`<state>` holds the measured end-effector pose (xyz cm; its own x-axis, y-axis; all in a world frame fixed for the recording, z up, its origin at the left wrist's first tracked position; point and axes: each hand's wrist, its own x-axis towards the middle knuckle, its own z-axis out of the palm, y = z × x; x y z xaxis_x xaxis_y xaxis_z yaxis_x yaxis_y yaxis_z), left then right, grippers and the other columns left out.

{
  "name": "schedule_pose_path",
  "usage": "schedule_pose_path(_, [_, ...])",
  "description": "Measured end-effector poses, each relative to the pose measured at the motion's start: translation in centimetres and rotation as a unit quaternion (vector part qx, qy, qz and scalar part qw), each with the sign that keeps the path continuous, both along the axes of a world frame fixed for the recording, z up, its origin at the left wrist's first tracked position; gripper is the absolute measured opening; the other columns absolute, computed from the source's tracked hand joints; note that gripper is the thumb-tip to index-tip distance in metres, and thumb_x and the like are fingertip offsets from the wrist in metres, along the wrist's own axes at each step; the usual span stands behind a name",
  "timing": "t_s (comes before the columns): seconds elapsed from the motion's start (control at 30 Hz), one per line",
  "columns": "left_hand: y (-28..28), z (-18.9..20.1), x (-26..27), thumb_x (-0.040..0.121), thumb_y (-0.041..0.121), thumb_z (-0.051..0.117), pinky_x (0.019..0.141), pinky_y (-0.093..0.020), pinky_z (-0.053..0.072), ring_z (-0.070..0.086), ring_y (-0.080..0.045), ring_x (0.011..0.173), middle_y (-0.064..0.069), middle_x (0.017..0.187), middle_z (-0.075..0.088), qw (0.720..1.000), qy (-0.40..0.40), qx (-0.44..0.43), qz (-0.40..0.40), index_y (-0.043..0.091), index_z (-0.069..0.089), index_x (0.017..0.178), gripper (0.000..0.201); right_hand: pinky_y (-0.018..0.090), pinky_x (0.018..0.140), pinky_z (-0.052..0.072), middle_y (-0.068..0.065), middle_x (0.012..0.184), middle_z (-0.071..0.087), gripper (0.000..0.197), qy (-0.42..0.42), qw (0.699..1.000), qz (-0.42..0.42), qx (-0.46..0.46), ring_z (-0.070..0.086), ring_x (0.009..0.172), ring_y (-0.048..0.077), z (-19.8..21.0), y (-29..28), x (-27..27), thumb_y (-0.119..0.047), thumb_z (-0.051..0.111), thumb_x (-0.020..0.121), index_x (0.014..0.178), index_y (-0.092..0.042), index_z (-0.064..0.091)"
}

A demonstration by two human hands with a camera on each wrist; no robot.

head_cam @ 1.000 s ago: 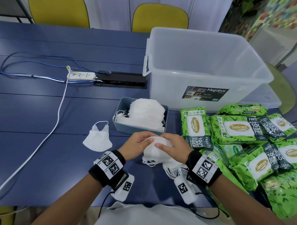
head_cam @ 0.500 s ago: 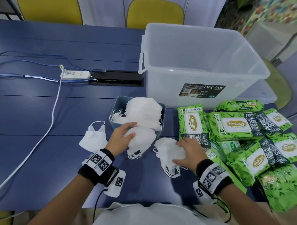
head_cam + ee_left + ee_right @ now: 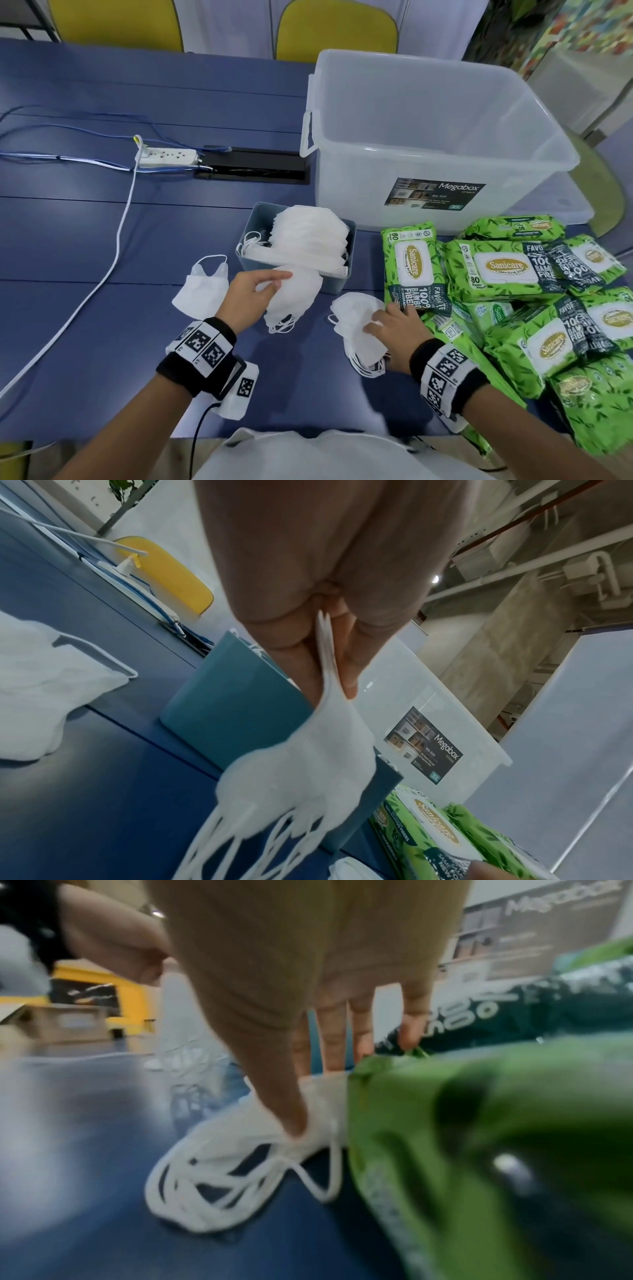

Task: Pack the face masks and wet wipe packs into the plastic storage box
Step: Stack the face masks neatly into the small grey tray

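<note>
My left hand [image 3: 270, 279] pinches a small stack of white face masks [image 3: 294, 294] between thumb and fingers, just in front of a blue-grey bin [image 3: 256, 222] that holds several more masks [image 3: 308, 236]. In the left wrist view the stack [image 3: 308, 764] hangs from the fingers with its ear loops dangling. My right hand [image 3: 383, 318] lies with straight fingers on a second mask pile [image 3: 356, 325] on the table, its thumb pressing the pile [image 3: 240, 1139]. The clear storage box [image 3: 342, 192] stands behind, nothing visible inside. Green wet wipe packs [image 3: 507, 270] are heaped at the right.
A single mask [image 3: 202, 291] lies on the blue table [image 3: 102, 222] left of my left hand. A white power strip [image 3: 168, 157] with cables and a black cable hatch [image 3: 253, 168] sit at the back left. Yellow chairs [image 3: 335, 31] stand behind the table.
One second ago both hands held one mask bundle together. It is now split: the left hand carried its part toward the bin, the right hand laid its part down beside the wipe packs.
</note>
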<state>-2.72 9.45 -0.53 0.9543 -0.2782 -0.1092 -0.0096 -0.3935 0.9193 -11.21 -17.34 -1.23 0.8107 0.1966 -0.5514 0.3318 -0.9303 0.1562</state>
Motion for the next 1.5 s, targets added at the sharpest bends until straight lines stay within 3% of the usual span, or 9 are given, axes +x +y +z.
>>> schedule_pose_path(0.1, [-0.3,0.3,-0.2,0.092,0.005,0.056,0.076,-0.002,0.045,0.059,0.013,0.093,0.012,0.11,0.067,1.0,0.011,0.003,-0.011,0.028,0.07,0.1,0.028,0.034,0.094,0.034,0.001,0.117,0.061,0.025,-0.086,0.98,-0.112,0.138,0.047,0.113,0.021,0.4,0.0,0.3,-0.028,0.048,0.094,0.111,-0.02,0.064])
schedule_pose_path(0.27, [-0.9,0.6,-0.3,0.092,0.011,0.058,0.101,-0.022,0.042,0.058,-0.004,0.113,0.012,0.11,0.068,0.999,0.028,0.017,-0.03,0.024,0.072,0.104,0.023,0.029,0.072,0.048,0.002,0.077,0.07,0.015,-0.127,0.82,-0.317,0.46,0.061,0.072,0.014,2.8,-0.1,1.2,-0.023,0.062,0.09,0.081,-0.014,0.07])
schedule_pose_path(0.43, [-1.4,0.9,-0.8,0.09,0.019,0.063,0.105,-0.026,0.041,0.057,-0.002,0.113,0.013,0.11,0.068,0.998,0.049,-0.001,-0.038,0.031,0.071,0.099,0.017,0.02,0.069,0.048,-0.005,0.074,0.069,0.008,-0.085,0.744,-0.315,0.583,0.06,0.069,0.007,4.6,1.2,1.4,-0.014,0.065,0.087,0.094,-0.017,0.07])
schedule_pose_path(0.57, [-1.9,1.8,-1.1,0.091,0.027,0.062,0.092,-0.009,0.041,0.056,0.002,0.111,0.012,0.117,0.066,0.996,0.05,-0.027,-0.066,0.028,0.07,0.107,0.018,0.022,0.055,0.036,0.006,0.053,0.048,0.023,-0.062,0.688,-0.295,0.66,0.041,0.054,0.016,5.7,2.0,1.0,-0.008,0.063,0.088,0.107,-0.02,0.06])
schedule_pose_path(0.83, [-1.7,2.9,-1.1,0.086,0.039,0.044,0.091,-0.028,0.048,0.045,0.003,0.121,0.004,0.13,0.057,0.979,0.138,-0.144,-0.045,0.029,0.069,0.109,0.035,0.023,0.067,0.05,-0.009,0.086,0.071,0.03,-0.053,0.686,-0.32,0.652,0.066,0.072,0.01,6.5,2.6,0.8,-0.002,0.061,0.072,0.098,-0.018,0.064])
schedule_pose_path(0.93, [-1.6,2.7,-0.9,0.083,0.043,0.043,0.099,-0.04,0.048,0.04,-0.002,0.131,0.0,0.135,0.055,0.976,0.15,-0.155,-0.045,0.031,0.072,0.107,0.04,0.018,0.067,0.05,-0.001,0.097,0.07,0.036,-0.074,0.745,-0.281,0.601,0.069,0.08,0.014,6.1,2.6,0.7,0.0,0.063,0.073,0.097,-0.027,0.062])
schedule_pose_path(1.03, [-1.9,2.8,-0.8,0.075,0.061,0.046,0.101,-0.048,0.046,0.05,-0.016,0.126,0.005,0.126,0.063,0.967,0.175,-0.179,-0.049,0.03,0.075,0.103,0.051,0.015,0.063,0.045,-0.005,0.071,0.07,0.009,-0.122,0.821,-0.212,0.515,0.063,0.063,0.007,5.9,2.9,1.1,-0.015,0.065,0.085,0.08,-0.023,0.065])
schedule_pose_path(1.17, [-2.8,3.1,-1.1,0.077,0.067,0.041,0.097,-0.042,0.049,0.063,-0.014,0.11,0.009,0.113,0.07,0.962,0.189,-0.181,-0.082,0.029,0.076,0.097,0.055,0.025,0.061,0.031,-0.01,0.061,0.049,0.033,-0.167,0.888,-0.117,0.413,0.044,0.065,0.01,5.4,3.6,2.3,-0.044,0.052,0.087,0.071,-0.017,0.06])
schedule_pose_path(1.5, [-3.6,3.0,-1.7,0.088,0.045,0.056,0.075,-0.033,0.056,0.065,-0.023,0.095,-0.011,0.102,0.072,0.943,0.23,-0.234,-0.064,0.011,0.07,0.108,0.042,0.021,0.081,0.027,-0.003,0.098,0.047,0.032,-0.205,0.858,-0.147,0.447,0.038,0.091,0.014,4.3,3.9,3.8,-0.042,0.053,0.084,0.082,-0.013,0.065])
